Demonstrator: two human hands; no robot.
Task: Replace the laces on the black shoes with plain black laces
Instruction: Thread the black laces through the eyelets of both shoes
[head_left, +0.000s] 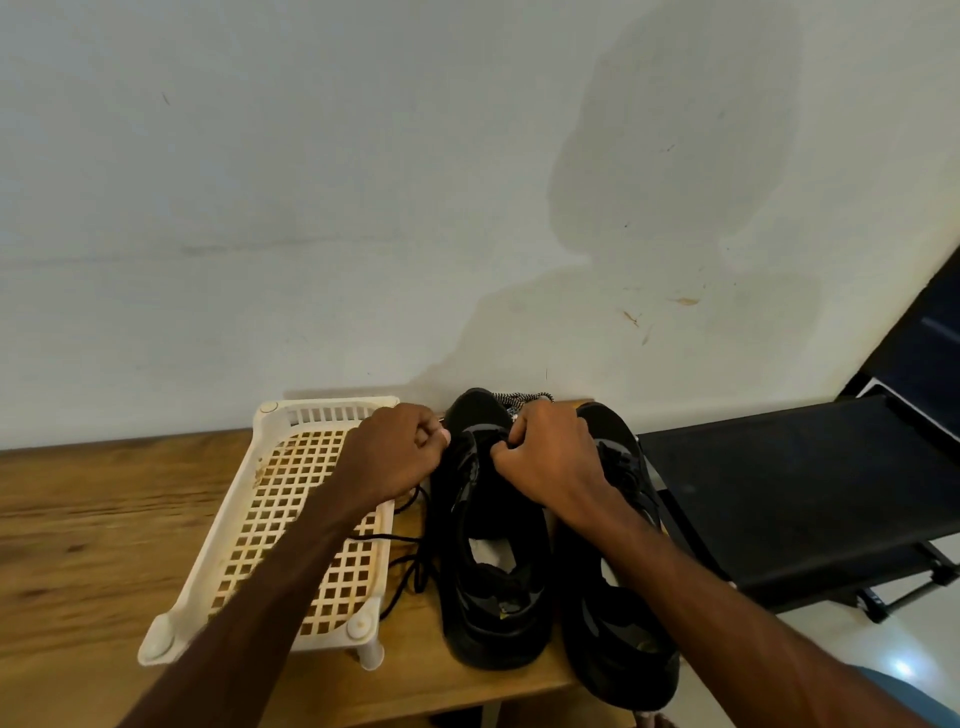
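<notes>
between both hands stands the left shoe (493, 545), its toe to the wall. the left hand (400, 457) is curled and grips the black lace (400, 561), whose loose part trails below the wrist, over the white rack's (270, 421) edge. the right hand (550, 462) pinches this shoe's eyelet part. behind the right hand lies a speckled lace (519, 400). under its wrist the right shoe (618, 623) sits along the table's (78, 545) right edge. free wood lies left of the rack. a pale heel mark is too small to read.
</notes>
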